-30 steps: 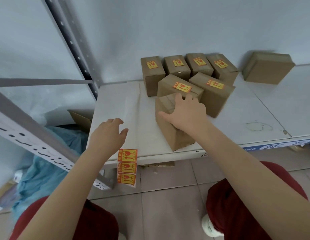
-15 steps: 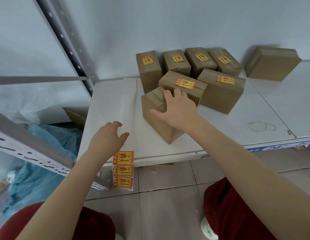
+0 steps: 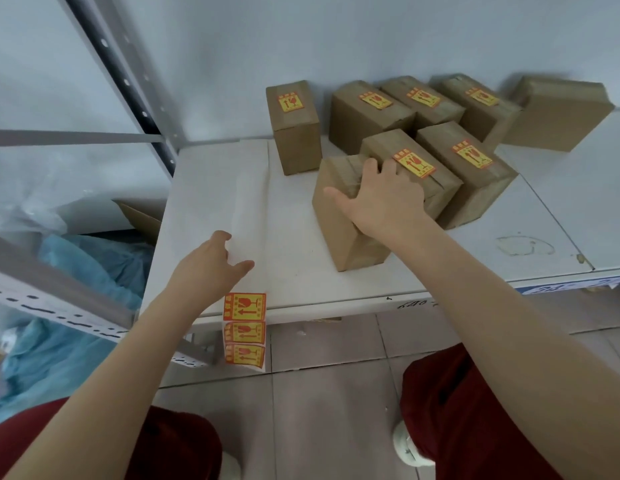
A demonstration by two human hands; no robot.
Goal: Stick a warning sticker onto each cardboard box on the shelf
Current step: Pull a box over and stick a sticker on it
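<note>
Shelf (image 3: 301, 271): the white surface under both hands; handwriting on its front edge, below the right wrist, is too small to read, and so is a blue label further right.
Stickered boxes (image 3: 409, 164): six carry a yellow-and-red sticker, all beyond the right hand's fingertips, and they sit as they did a second ago; the print is blurred apart from a red glass and arrow.
Bare box (image 3: 343, 220): over the last second it has slid toward the left of the shelf under the right hand, clear of the group. It is probably next for a sticker.
Far box (image 3: 558, 112): well off to the right hand's far side, no sticker visible.
Right hand (image 3: 381, 199): spread over the bare box's top, fingers curled on its far edge, gripping it.
Left hand (image 3: 211, 268): open and empty, fingers loosely bent, resting on white backing paper.
Sticker strip (image 3: 244, 329): just beside the left wrist, hanging over the shelf edge, three stickers left.
</note>
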